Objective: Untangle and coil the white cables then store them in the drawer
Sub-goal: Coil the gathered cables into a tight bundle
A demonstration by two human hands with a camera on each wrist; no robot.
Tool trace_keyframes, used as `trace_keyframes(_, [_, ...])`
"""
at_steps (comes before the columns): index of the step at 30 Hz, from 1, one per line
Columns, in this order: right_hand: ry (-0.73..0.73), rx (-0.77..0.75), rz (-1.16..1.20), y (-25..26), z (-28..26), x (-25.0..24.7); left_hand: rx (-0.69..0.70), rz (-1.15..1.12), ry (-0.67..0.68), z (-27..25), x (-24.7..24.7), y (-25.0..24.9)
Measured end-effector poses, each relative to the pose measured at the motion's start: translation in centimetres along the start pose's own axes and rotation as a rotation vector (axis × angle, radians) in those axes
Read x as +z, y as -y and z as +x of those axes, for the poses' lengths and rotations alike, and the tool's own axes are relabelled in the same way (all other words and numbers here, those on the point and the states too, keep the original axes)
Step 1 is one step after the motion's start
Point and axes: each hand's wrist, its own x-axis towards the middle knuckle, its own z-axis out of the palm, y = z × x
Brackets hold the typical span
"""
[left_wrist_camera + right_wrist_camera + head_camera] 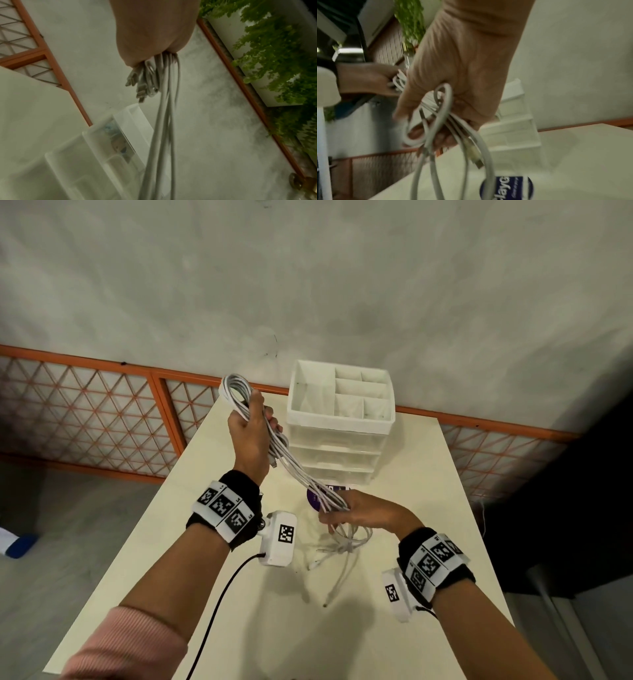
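A bundle of white cables stretches between my two hands above the cream table. My left hand is raised and grips the looped upper end; several plugs hang out below its palm. Lower and to the right, my right hand holds the bundle's bottom with fingers curled round the strands, where a USB plug dangles. More cable ends trail loose on the table under the right hand. The white drawer unit stands just behind, its drawers pushed in.
An open divided tray tops the drawer unit. A round purple label lies on the table before it. A black cord runs from my left wrist camera over the table's near left. An orange lattice fence lines the back.
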Motion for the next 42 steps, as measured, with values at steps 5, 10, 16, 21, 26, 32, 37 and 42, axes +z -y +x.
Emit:
trace_keyframes(5, [-0.107, 0.079, 0.207, -3.0, -0.2, 0.2, 0.042, 0.016, 0.051, 0.0, -0.1, -0.5])
trace_keyframes(10, [-0.175, 0.097, 0.092, -5.0, -0.4, -0.1, 0.037, -0.002, 0.058, 0.0, 0.3, -0.8])
trace_keyframes(16, [-0.231, 0.016, 0.181, -3.9, 0.2, 0.2, 0.059, -0.002, 0.083, -0.5, 1.4, -1.5])
trace_keyframes(21, [-0.484, -0.056, 0.165, -2.2, 0.7, 0.4, 0.101, -0.016, -0.006, -0.4, 1.5, -1.8])
trace_keyframes(26, [-0.440, -0.114, 0.102, -0.9, 2.0, 1.6, 0.119, -0.016, -0.037, -0.4, 1.1, -1.3])
trace_keyframes(32, [-0.474, -0.112, -0.027, -0.3, 1.7, 0.7, 0.218, 0.140, -0.056, 0.1, -1.0, -0.8])
trace_keyframes(37, [-0.427, -0.218, -0.041, 0.8, 0.4, -0.8, 0.260, 0.261, -0.077, -0.5, -2.0, 0.7])
trace_keyframes(42, [-0.421, -0.142, -0.179, -0.3, 0.2, -1.1, 0.303, 0.308, -0.083, -0.5, -2.1, 1.1])
